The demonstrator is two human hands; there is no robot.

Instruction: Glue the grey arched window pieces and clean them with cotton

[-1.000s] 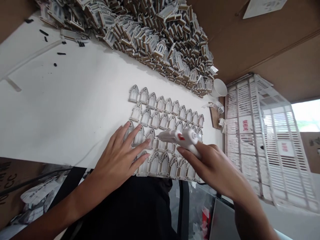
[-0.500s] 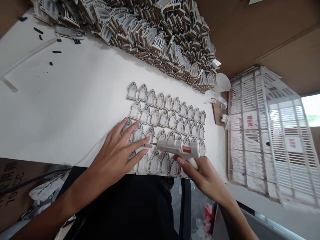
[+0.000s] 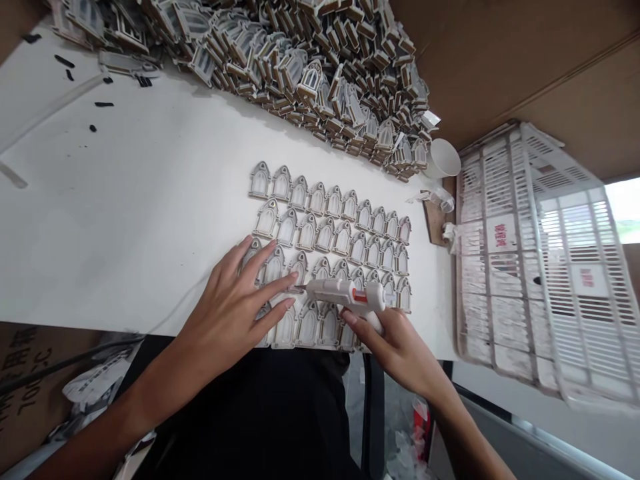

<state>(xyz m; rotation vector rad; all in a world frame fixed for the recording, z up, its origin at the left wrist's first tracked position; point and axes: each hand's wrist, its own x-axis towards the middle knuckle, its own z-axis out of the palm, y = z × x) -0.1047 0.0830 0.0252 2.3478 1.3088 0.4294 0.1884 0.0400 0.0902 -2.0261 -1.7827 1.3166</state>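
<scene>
Rows of small arched window-shaped pieces [image 3: 325, 233] lie on the white table, pale in the middle with grey-brown edges. My right hand [image 3: 395, 340] is wrapped round the handle of a white glue gun [image 3: 333, 291] with a red-orange part. Its nozzle points left, at the lower part of an arched piece [image 3: 299, 267] in the third row. My left hand [image 3: 240, 300] rests with fingers spread over the left end of the lower rows, its index fingertip beside the nozzle. Some pieces under that hand are hidden.
A big heap of similar arched pieces [image 3: 280, 60] covers the back of the table [image 3: 125, 220]. A white cup [image 3: 443, 159] and white plastic baskets [image 3: 500, 267] stand at the right. Black scraps [image 3: 104, 104] lie at the far left. A cable [image 3: 75, 357] runs at lower left.
The glue gun and my right hand have shifted slightly left, the nozzle staying by the same piece. My left hand stays nearly in place. The camera view has shifted a little.
</scene>
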